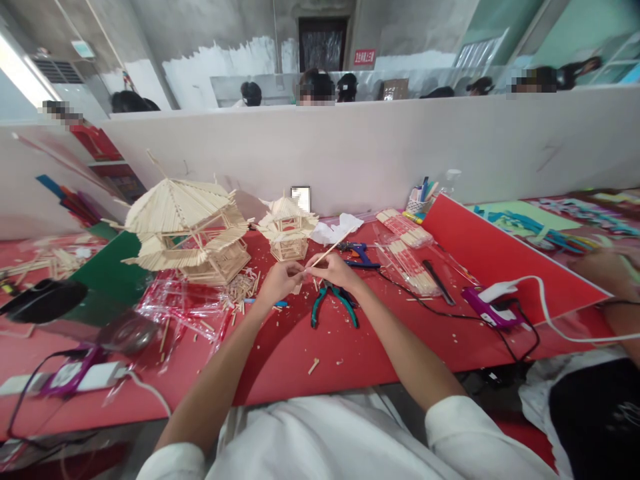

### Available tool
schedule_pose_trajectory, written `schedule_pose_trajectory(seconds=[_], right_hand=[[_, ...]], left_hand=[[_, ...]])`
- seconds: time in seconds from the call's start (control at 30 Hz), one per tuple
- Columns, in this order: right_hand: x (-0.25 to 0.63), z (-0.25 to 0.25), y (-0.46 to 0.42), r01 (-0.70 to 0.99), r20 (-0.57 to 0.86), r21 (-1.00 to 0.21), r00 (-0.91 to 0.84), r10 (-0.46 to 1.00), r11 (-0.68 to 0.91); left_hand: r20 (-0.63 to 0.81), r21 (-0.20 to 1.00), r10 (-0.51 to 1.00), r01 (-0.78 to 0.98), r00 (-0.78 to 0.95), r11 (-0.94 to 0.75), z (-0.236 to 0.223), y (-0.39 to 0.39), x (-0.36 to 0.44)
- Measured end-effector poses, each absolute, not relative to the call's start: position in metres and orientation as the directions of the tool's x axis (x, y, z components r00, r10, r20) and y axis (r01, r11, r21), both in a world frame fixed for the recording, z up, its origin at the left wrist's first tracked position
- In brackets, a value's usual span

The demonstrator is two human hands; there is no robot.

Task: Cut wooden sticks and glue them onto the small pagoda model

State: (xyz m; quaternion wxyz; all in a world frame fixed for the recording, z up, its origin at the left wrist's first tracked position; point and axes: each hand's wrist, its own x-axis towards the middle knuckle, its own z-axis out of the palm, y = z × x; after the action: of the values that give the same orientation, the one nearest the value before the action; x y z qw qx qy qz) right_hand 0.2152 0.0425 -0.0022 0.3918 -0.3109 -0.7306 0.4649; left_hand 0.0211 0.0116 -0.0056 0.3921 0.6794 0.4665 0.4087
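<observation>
Sticks of pale wood are forming a ribbed, layered pavilion (187,230) left of a smaller one (287,227). Left hand (284,277) and right hand (333,267) are meeting, fingertips pinching a thin stick (330,248) above teal-handled pliers (334,307); clear packets (407,250) are holding sticks.

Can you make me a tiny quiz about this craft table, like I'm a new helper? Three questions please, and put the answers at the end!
1. What colour are the handles of the pliers?
A) yellow
B) teal
C) white

2. True or false: the larger pavilion model stands to the left of the smaller pavilion model.

3. Fill in the missing word: the right hand has its grip on a thin, pale ____.

Key: 1. B; 2. true; 3. stick
</observation>
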Motion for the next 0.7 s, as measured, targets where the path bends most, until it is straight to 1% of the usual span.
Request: schedule_pose_trajectory(seconds=[0.2, 0.47, 0.57, 0.7], right_hand=[[0.2147, -0.0024, 0.0417, 0.115, 0.291, -0.913, -0.490, 0.822, 0.391], [0.2146, -0.0038, 0.0414, 0.127, 0.302, -0.906, -0.474, 0.827, 0.403], [0.2148, -0.0031, 0.0409, 0.132, 0.310, -0.900, -0.480, 0.821, 0.416], [0.2142, -0.0056, 0.0429, 0.148, 0.304, -0.894, -0.492, 0.816, 0.423]], left_hand=[[0.172, 0.927, 0.961, 0.293, 0.218, -0.232, -0.0028, 0.0104, 0.0233], [0.157, 0.907, 0.960, 0.351, 0.232, -0.233, 0.0003, 0.0094, 0.0203], [0.185, 0.877, 0.951, 0.396, 0.247, -0.273, 0.0007, 0.0089, 0.0199], [0.241, 0.805, 0.944, 0.497, 0.223, -0.323, 0.0029, 0.0058, 0.0206]])
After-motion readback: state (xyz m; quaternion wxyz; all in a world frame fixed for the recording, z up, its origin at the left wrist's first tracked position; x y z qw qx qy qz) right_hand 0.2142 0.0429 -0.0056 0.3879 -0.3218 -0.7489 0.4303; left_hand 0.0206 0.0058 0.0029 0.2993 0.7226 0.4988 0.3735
